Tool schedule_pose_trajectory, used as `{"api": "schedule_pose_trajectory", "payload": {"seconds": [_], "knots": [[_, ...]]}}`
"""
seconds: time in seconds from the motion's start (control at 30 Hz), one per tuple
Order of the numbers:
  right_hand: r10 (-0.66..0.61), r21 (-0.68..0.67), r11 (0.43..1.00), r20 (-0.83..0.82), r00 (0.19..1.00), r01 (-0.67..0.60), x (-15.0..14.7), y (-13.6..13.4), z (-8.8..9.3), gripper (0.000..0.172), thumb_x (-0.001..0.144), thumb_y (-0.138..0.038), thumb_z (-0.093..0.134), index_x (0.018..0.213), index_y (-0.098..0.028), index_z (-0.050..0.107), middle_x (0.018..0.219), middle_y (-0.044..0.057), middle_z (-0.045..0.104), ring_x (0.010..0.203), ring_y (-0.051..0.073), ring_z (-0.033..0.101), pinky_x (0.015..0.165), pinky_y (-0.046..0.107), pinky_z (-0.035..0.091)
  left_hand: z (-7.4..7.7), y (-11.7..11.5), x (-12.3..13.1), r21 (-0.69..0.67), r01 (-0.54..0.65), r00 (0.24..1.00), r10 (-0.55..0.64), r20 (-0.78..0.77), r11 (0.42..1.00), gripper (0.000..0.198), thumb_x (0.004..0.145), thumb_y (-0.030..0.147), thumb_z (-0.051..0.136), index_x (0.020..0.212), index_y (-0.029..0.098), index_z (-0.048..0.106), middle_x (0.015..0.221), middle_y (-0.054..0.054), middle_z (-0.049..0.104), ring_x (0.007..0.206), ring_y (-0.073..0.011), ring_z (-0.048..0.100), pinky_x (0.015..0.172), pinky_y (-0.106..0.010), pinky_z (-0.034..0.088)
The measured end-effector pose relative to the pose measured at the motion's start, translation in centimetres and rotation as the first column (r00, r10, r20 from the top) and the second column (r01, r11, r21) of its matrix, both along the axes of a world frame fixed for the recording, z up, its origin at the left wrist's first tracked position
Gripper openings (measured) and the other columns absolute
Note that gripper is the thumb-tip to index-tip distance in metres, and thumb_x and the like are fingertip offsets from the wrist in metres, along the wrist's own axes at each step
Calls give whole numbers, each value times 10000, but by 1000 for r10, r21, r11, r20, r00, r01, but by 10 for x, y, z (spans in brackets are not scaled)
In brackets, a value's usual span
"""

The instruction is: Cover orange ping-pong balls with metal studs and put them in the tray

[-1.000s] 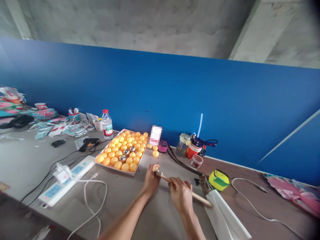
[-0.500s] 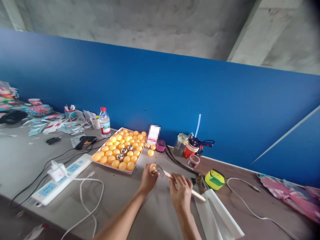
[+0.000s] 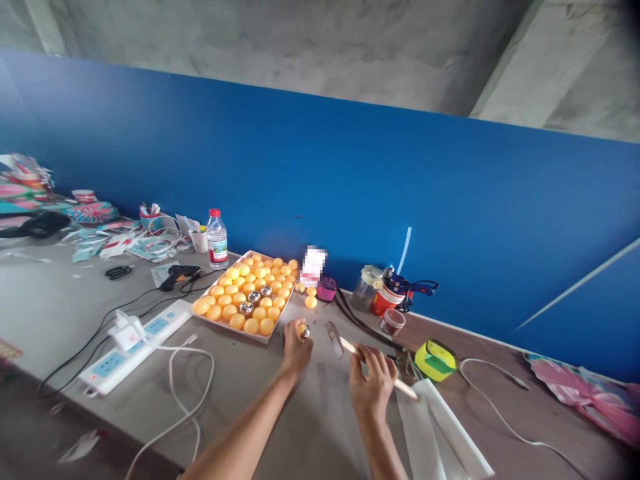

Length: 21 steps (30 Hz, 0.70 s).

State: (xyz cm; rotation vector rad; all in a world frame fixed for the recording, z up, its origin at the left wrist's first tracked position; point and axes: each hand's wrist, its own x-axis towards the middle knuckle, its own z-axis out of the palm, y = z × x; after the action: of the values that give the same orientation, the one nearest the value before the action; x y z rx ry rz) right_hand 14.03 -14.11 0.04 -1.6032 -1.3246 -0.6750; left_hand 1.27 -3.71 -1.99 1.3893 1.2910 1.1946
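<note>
My left hand (image 3: 298,348) is closed round a small orange ball (image 3: 302,329) with a shiny silver patch, held just above the table. My right hand (image 3: 373,380) grips the pale wooden handle of a tool (image 3: 406,389). A thin grey head on the tool points toward the ball, with a gap between them; its exact kind is unclear. Left of my hands, a shallow tray (image 3: 231,328) holds several orange balls (image 3: 237,321), among them silvery ones (image 3: 254,297). One loose orange ball (image 3: 311,302) lies beside the tray.
A power strip (image 3: 150,337) with white cables lies at left, near a glue gun (image 3: 180,275) and water bottle (image 3: 217,241). At the back stand a jar (image 3: 367,288) and red tub (image 3: 385,300). A yellow-green container (image 3: 436,361) and white sheets (image 3: 450,427) are at right.
My hands have moved apart: the left has drawn away leftward with the ball, and the tool's head has come away from it. The whole view has shifted slightly.
</note>
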Motion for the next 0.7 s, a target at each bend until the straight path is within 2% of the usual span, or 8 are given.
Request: {"api": "schedule_pose_trajectory", "payload": {"seconds": [0.13, 0.23, 0.4, 0.57, 0.7], "knots": [[18, 17, 1000, 9, 1000, -19, -4, -1, 1, 123, 831, -215, 490, 850, -173, 604, 780, 43, 654, 742, 171, 577, 809, 342, 336, -1, 1, 2, -17, 48, 998, -47, 50, 999, 351, 651, 87, 521, 996, 144, 519, 985, -91, 559, 923, -187, 540, 847, -325, 423], [40, -46, 998, 8, 999, -40, -6, 1, -3, 126, 814, -216, 499, 862, -185, 611, 814, 41, 658, 770, 176, 576, 822, 348, 320, 0, 0, 3, -15, 85, 992, -83, 98, 996, 316, 690, 166, 538, 1003, 151, 502, 894, -57, 581, 807, -159, 562, 759, -294, 447], [48, -110, 993, -30, 998, -51, -3, 4, -14, 134, 804, -220, 494, 841, -187, 618, 806, 34, 665, 767, 174, 581, 822, 338, 310, -1, -2, 4, -9, 117, 975, -113, 190, 993, 364, 729, 217, 523, 1075, 159, 425, 779, -1, 560, 628, -108, 536, 621, -240, 447], [-37, -177, 984, -58, 998, 26, -1, 4, -17, 156, 776, -202, 497, 849, -186, 633, 832, 44, 668, 797, 193, 581, 860, 364, 279, -4, -1, 3, 36, 154, 967, -158, 198, 987, 302, 711, 222, 561, 1002, 167, 504, 818, -14, 568, 705, -120, 548, 669, -251, 461], [-109, -330, 940, -52, 993, 86, -2, 3, -18, 195, 743, -158, 489, 835, -207, 655, 841, 39, 673, 821, 215, 566, 876, 389, 252, -8, -1, 2, 66, 128, 969, -139, 205, 990, 365, 710, 237, 583, 1068, 187, 528, 964, -47, 575, 766, -130, 564, 723, -273, 473]]}}
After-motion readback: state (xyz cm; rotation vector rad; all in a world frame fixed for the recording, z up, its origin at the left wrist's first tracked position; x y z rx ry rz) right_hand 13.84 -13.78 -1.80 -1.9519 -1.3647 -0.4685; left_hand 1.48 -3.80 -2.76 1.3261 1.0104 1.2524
